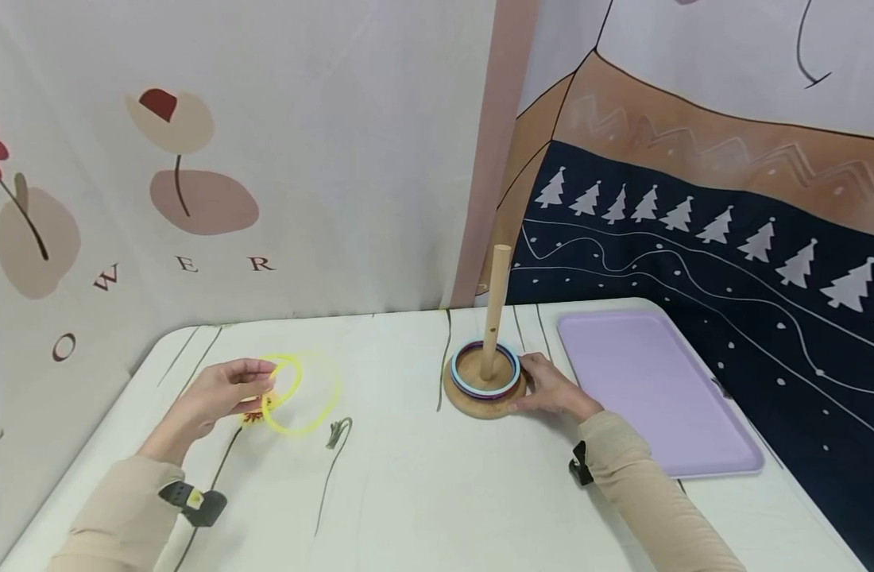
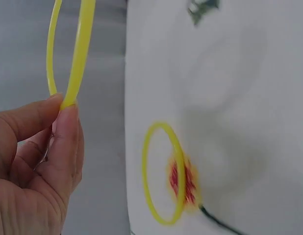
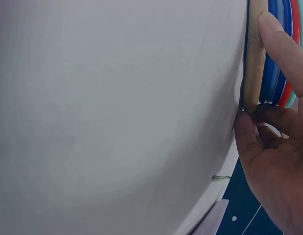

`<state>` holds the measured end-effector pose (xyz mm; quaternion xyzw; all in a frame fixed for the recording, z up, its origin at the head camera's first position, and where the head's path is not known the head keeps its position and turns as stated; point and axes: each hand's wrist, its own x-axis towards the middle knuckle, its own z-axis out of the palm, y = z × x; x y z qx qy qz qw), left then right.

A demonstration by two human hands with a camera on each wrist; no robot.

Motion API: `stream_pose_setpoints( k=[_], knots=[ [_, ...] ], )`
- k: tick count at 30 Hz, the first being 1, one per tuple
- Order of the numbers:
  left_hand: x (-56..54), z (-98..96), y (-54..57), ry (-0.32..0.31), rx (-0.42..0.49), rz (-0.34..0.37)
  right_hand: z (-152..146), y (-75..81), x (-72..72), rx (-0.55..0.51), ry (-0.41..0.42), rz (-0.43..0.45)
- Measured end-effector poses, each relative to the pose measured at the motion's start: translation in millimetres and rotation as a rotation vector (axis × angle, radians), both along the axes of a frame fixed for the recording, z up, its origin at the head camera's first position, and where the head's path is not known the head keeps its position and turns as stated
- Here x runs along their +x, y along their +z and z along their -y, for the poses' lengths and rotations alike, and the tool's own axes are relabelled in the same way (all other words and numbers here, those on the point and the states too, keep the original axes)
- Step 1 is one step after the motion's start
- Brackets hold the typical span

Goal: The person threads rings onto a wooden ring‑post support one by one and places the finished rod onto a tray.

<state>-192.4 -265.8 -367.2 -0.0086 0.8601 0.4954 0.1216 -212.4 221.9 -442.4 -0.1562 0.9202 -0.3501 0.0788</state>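
Observation:
My left hand (image 1: 226, 391) pinches a yellow ring (image 2: 80, 54) between thumb and fingertips, raised above the table. Below it, a second yellow ring (image 2: 144, 171) overlaps a printed red-and-yellow flower (image 2: 189, 183) in the left wrist view. With thumb and fingers at its edge, my right hand (image 1: 554, 389) grips the round wooden base (image 1: 480, 409) of a ring stand. An upright wooden peg (image 1: 497, 298) rises from that base. Around the peg's foot lie stacked rings, a light blue ring (image 1: 454, 377) on top; red and blue rings (image 3: 294, 49) show in the right wrist view.
A lilac tray (image 1: 644, 381) lies to the right, beside my right forearm. Printed stems and a small green tuft (image 1: 340, 429) mark the white tablecloth (image 1: 401, 477). Patterned fabric hangs along the back and right of the table.

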Motion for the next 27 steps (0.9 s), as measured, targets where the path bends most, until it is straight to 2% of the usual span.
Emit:
stream_pose_setpoints(
  k=[4,7,18,27],
  knots=[
    [-1.7,-21.1,11.2,0.013,0.086,-0.048,0,-0.8,0.0,-0.004,0.000,0.002],
    [-4.1,-35.9,20.0,0.008,0.182,-0.076,-1,-1.4,-0.2,-0.009,0.004,-0.004],
    [-18.7,-102.5,42.8,0.043,0.568,-0.073,-2,-2.7,-0.1,-0.006,0.011,-0.016],
    [-30.3,-163.9,59.1,0.059,0.647,-0.070,-1,-1.8,0.6,-0.007,0.007,-0.021]
  ],
)
